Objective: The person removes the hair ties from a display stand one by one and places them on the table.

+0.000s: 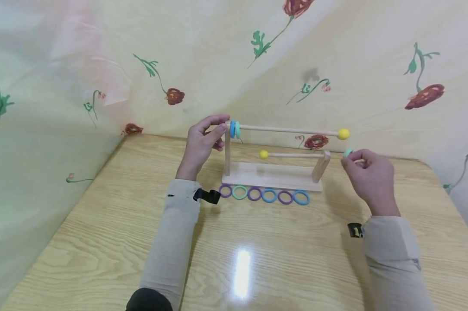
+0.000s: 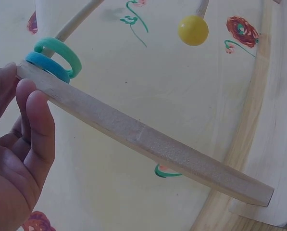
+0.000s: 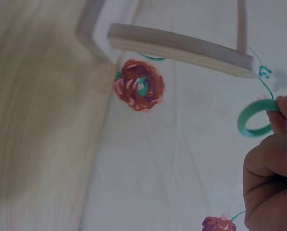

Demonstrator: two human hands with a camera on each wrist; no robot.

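A wooden stand (image 1: 272, 172) has a post at each end and a rod from each post. My left hand (image 1: 205, 140) pinches the top of its left post (image 2: 133, 130) between thumb and fingers. Right beside those fingers, a blue ring (image 1: 232, 129) and a green ring (image 1: 237, 130) hang on the upper rod (image 1: 288, 129), which ends in a yellow ball (image 1: 343, 134). To the right of the stand, my right hand (image 1: 371, 179) pinches another green ring (image 3: 249, 122) between thumb and fingertip. This ring is off the rods, below and near the yellow ball.
Several purple, blue and green rings lie in a row along the front of the stand, among them a purple ring (image 1: 254, 193). A shorter lower rod (image 1: 296, 155) points left from the right post and carries another yellow ball (image 1: 263, 154). Flowered cloth (image 1: 218, 65) hangs behind the table (image 1: 288, 246).
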